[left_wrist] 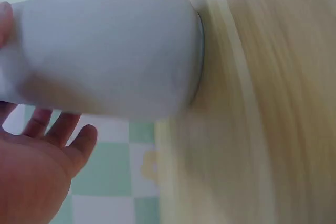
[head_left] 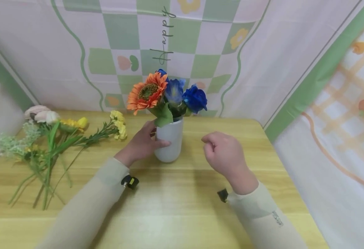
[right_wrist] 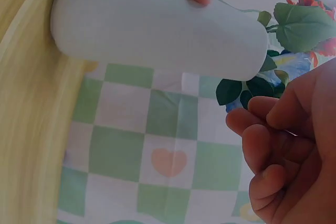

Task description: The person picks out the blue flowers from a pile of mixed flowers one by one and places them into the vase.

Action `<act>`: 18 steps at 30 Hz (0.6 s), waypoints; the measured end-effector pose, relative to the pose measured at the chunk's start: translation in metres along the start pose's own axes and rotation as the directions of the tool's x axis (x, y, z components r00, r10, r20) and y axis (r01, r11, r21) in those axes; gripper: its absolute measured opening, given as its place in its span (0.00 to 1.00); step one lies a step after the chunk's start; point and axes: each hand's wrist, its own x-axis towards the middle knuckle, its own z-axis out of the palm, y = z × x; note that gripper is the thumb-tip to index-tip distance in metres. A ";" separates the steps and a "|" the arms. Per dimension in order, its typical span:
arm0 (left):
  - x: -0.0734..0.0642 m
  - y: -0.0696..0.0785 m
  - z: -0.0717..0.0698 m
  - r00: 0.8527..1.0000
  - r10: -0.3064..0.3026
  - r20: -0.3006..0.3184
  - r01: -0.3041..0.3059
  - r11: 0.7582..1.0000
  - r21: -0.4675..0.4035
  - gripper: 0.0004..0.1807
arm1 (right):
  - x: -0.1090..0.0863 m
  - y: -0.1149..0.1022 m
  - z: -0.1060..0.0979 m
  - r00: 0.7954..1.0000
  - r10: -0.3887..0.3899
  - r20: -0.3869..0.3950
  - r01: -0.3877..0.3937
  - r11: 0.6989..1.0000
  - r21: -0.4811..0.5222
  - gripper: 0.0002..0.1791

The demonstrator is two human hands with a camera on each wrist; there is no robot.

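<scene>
A smooth white vase (head_left: 173, 143) stands upright on the wooden table. My left hand (head_left: 142, 142) grips it from the left, thumb across the front and fingers round the far side. From its mouth rise an orange sunflower (head_left: 147, 91), a pale blue flower (head_left: 174, 90) and a dark blue rose (head_left: 195, 98), with another blue bloom partly hidden behind. To the right of the vase, apart from it, my right hand (head_left: 226, 152) is raised with loosely curled fingers and holds nothing. In the right wrist view, these fingers (right_wrist: 257, 148) overlap the leaves near the vase's mouth.
Loose flowers lie at the table's left: a pale pink bloom (head_left: 40, 114), a yellow cluster (head_left: 118, 124), pale green sprigs (head_left: 14, 140) and several long stems (head_left: 46, 180). A checkered cloth (head_left: 183, 38) hangs right behind the table (head_left: 169, 221).
</scene>
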 end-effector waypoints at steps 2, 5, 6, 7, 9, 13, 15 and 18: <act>-0.002 -0.004 -0.007 1.000 0.002 0.022 -0.004 0.998 0.061 0.49 | -0.004 0.004 0.000 1.000 0.021 0.013 -0.021 1.000 0.001 0.14; -0.010 -0.012 -0.022 0.999 0.001 0.045 -0.008 0.988 0.154 0.49 | -0.010 0.009 -0.002 0.999 0.048 0.026 -0.048 0.999 -0.012 0.14; -0.014 -0.016 -0.029 0.999 0.007 0.052 -0.017 0.980 0.196 0.47 | -0.012 0.012 -0.002 0.998 0.057 0.030 -0.057 0.998 -0.020 0.14; -0.018 -0.019 -0.036 0.999 0.004 0.054 -0.017 0.969 0.246 0.47 | -0.014 0.014 -0.003 0.997 0.068 0.036 -0.067 0.997 -0.027 0.14; -0.027 -0.025 -0.053 0.999 0.010 0.041 -0.024 0.936 0.352 0.42 | -0.018 0.019 -0.004 0.995 0.091 0.049 -0.089 0.995 -0.041 0.14; -0.049 -0.039 -0.088 1.000 0.011 -0.007 -0.005 0.834 0.552 0.33 | -0.027 0.028 -0.009 0.978 0.177 0.112 -0.171 0.983 -0.061 0.14; -0.060 -0.047 -0.107 0.999 0.011 -0.043 0.018 0.792 0.610 0.24 | -0.034 0.034 -0.012 0.958 0.240 0.156 -0.230 0.970 -0.078 0.14; -0.078 -0.059 -0.139 0.994 -0.047 -0.103 0.104 0.733 0.673 0.12 | -0.046 0.044 -0.018 0.918 0.331 0.218 -0.311 0.942 -0.124 0.15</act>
